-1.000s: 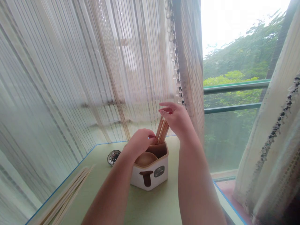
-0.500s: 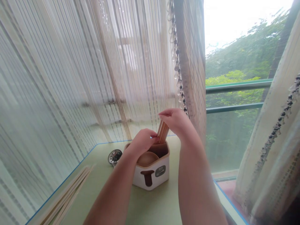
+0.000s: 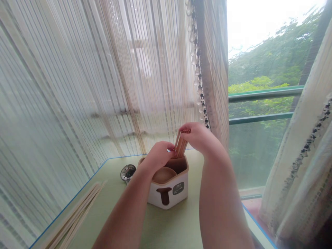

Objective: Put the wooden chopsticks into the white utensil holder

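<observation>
The right hand (image 3: 201,139) pinches the chopsticks (image 3: 180,148) at their tops with its fingers; the left hand (image 3: 157,156) touches them lower, grip unclear; the holder (image 3: 178,180) hides their tips.

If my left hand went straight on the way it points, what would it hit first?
The chopsticks standing in the holder; the left hand seems to be touching them, though depth is unclear.
</observation>
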A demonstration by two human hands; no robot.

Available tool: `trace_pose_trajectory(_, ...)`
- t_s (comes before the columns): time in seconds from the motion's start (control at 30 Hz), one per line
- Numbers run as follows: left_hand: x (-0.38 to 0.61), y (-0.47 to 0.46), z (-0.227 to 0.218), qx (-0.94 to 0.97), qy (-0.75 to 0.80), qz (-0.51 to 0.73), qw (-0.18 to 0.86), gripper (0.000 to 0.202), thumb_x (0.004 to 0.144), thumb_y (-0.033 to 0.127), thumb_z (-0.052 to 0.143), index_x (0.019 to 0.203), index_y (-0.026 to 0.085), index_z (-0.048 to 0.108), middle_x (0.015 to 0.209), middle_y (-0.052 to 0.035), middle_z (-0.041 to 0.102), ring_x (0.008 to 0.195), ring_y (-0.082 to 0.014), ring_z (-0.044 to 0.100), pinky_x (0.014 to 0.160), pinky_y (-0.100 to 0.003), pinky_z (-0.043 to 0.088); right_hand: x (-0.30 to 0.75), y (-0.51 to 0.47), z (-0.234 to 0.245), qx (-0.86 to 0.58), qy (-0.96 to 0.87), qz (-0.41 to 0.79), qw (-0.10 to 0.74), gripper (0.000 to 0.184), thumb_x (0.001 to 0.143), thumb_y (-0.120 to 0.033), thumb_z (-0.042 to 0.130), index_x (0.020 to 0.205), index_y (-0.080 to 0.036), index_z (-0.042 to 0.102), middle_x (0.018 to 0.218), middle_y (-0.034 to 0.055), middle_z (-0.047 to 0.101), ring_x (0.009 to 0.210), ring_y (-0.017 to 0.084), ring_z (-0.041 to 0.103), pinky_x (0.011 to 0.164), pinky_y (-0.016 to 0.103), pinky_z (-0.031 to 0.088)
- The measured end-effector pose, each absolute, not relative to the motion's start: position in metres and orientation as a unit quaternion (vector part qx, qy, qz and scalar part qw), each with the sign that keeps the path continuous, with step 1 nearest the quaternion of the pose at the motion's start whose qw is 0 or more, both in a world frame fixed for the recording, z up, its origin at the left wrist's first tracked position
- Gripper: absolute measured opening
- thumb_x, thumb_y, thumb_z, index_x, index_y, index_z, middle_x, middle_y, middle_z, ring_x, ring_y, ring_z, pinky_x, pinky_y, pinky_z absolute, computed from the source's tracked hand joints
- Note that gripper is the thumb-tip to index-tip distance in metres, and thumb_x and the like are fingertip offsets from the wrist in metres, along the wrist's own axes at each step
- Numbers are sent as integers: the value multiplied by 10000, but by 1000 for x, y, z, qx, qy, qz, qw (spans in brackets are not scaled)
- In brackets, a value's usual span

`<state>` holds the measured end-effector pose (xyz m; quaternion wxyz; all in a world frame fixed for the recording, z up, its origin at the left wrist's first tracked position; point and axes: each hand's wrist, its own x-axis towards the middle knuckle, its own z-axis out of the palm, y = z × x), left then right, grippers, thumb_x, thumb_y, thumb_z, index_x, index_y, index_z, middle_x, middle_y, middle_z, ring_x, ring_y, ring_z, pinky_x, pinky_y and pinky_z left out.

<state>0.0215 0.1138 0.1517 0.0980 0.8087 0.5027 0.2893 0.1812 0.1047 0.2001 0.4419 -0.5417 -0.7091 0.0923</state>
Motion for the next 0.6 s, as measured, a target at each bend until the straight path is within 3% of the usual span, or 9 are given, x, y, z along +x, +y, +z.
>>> trace_pose_trajectory(0.23, 25, 110, 159, 813, 485, 313, 75, 283, 790, 310, 496, 911, 194, 724, 798, -39, 703, 745, -176, 577, 684, -255, 423, 183, 105, 200, -541, -703, 84, 454, 200, 667, -115, 537, 750, -213, 690, 666, 32, 662, 593, 146, 555, 536, 251, 395)
trace_pose_trajectory(0.6, 27, 114, 154, 816, 487, 305, 65, 299, 798, 328, 475, 859, 181, 727, 656, -9, 641, 615, -130, 502, 593, -234, 365, 185, 108, 201, -532, -706, 86, 460, 208, 644, -85, 541, 729, -200, 692, 690, 46, 674, 607, 169, 576, 557, 281, 418)
